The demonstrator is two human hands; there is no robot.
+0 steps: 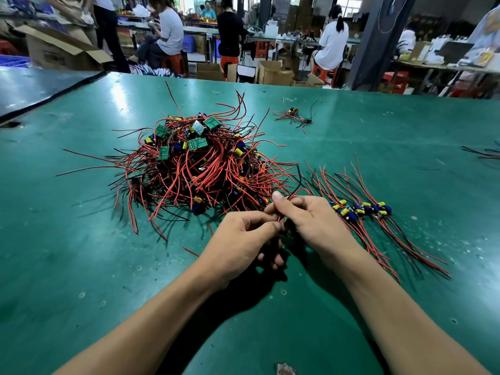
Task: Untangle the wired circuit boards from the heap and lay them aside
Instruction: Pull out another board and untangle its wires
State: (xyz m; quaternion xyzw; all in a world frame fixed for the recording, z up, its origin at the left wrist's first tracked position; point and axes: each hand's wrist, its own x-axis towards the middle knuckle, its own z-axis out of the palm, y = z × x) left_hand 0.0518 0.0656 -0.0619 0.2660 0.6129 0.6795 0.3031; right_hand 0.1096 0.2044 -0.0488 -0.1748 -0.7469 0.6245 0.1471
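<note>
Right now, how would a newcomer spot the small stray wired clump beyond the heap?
On the green table mat, find the tangled heap of red and black wires. Past its far right edge lies a small wired circuit-board clump, alone, touching no other bundle.

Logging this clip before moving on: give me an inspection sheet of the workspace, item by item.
Surface: green mat, scuffed.
Job's things: tangled heap of wired boards, centre; sorted row laid aside on the right; small bundle farther back.
Clutter: short wire scrap by the left wrist.
Grippers: left hand and right hand both pinch red wires at the heap's near edge; their board is hidden.
Cables: only the boards' leads; a stray bunch at the right edge.
Surroundings: cardboard boxes, red stools, people seated at other benches.
</note>
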